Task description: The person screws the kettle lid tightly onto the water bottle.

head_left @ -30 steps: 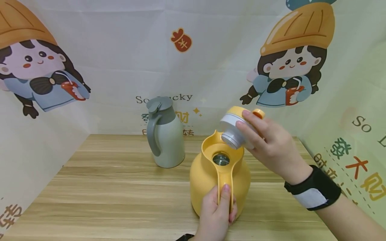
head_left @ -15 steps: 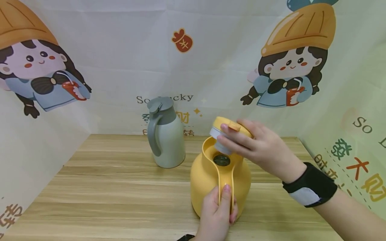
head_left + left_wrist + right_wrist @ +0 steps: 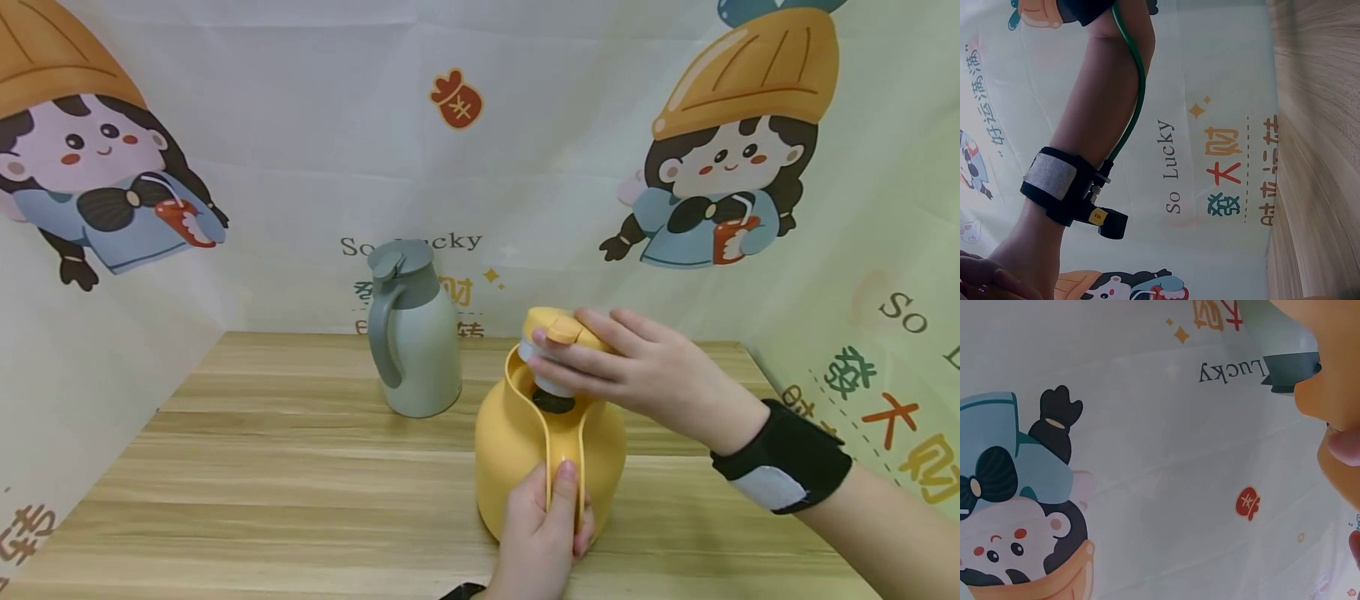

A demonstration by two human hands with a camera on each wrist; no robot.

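A yellow vacuum jug stands upright on the table, and my left hand grips its handle, thumb on top. My right hand holds the jug's lid, yellow on top with a pale grey plug below. The lid is slightly tilted over the jug's mouth, its plug inside the collar just over the dark neck opening. Fingers hide part of the lid's near side. In the right wrist view, yellow plastic and a fingertip show at the right edge.
A pale green vacuum jug with a grey lid and handle stands behind and to the left. The wood-grain table meets a printed cloth backdrop at the back and sides. In the left wrist view a wristband carries a small camera.
My right hand has brought the lid left and down from above the jug's right rim to its mouth, tilting it closer to level. The left hand keeps its grip on the handle.
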